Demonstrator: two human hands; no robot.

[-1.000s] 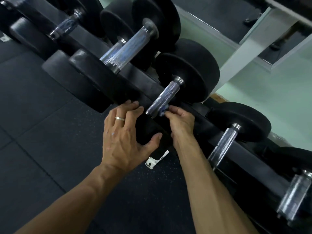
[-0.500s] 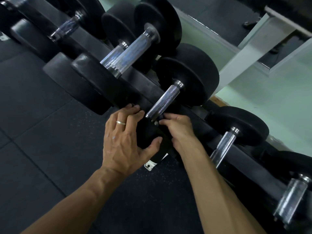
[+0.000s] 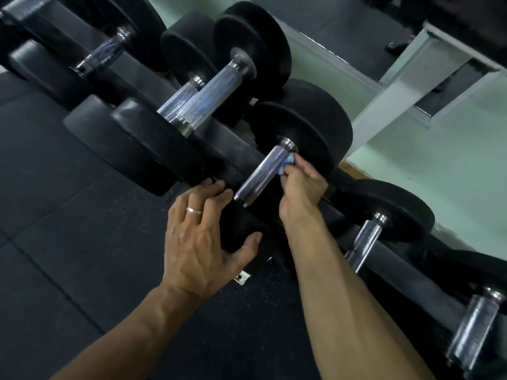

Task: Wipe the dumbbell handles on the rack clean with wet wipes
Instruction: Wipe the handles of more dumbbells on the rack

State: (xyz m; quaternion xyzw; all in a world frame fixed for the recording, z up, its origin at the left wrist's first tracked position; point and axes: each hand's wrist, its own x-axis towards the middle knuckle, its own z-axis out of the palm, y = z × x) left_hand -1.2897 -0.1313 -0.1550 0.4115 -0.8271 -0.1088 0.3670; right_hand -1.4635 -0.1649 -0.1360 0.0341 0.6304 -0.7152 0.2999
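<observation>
A black dumbbell lies on the rack in the middle of the view, its knurled chrome handle slanting up to the right. My right hand pinches a small bluish wet wipe against the far end of that handle, close to the far weight head. My left hand grips the near weight head of the same dumbbell, thumb on its right side and fingers over its top. Most of the wipe is hidden by my fingers.
Several more black dumbbells with chrome handles line the black rack rail, bigger ones to the upper left, smaller ones to the lower right. Black rubber floor tiles lie on the left. A pale green wall and white frame stand behind.
My right hand has slid the wipe up the handle from its near end to its far end. My left hand has stayed on the near weight head.
</observation>
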